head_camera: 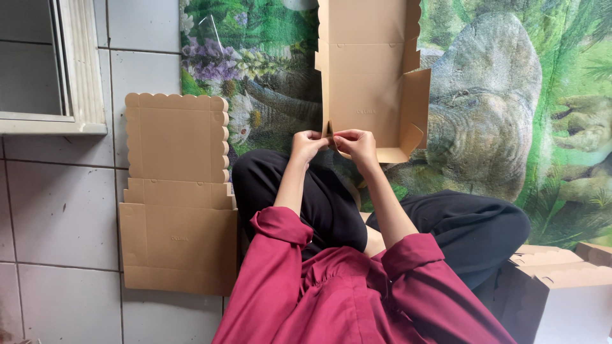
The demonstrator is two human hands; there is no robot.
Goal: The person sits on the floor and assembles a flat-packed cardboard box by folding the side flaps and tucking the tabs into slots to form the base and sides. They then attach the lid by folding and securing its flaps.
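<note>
Head view, looking down at a seated person in a dark red top (357, 293) with rolled sleeves and black trousers (331, 204), knees spread left and right.

Both hands meet at mid-frame, just past the knees. The left hand (308, 144) is closed narrow, fingertips pinched on the near left corner of a brown cardboard box (366, 83). The right hand (358, 143) is closed narrow too, thumb and fingers gripping the same corner edge from the right side. The 2 hands are touching or very nearly so; the exact point of contact between them cannot be told.

The box is partly folded up: its wide panel stands far from the hands and runs off the top of the frame, 1 side wall is raised on the right, and a small flap (411, 137) juts out at the near right corner.

It sits over a green printed mat (510, 114) showing foliage and grey animals.

To the left, on the white tiled floor (64, 210), lies a flat cardboard blank (177, 191) with a scalloped far edge, well apart from the hands.

At the near right, beside the knee, another folded box (561, 286) with a scalloped rim is partly in view.

A window frame (76, 64) occupies the far left corner.
</note>
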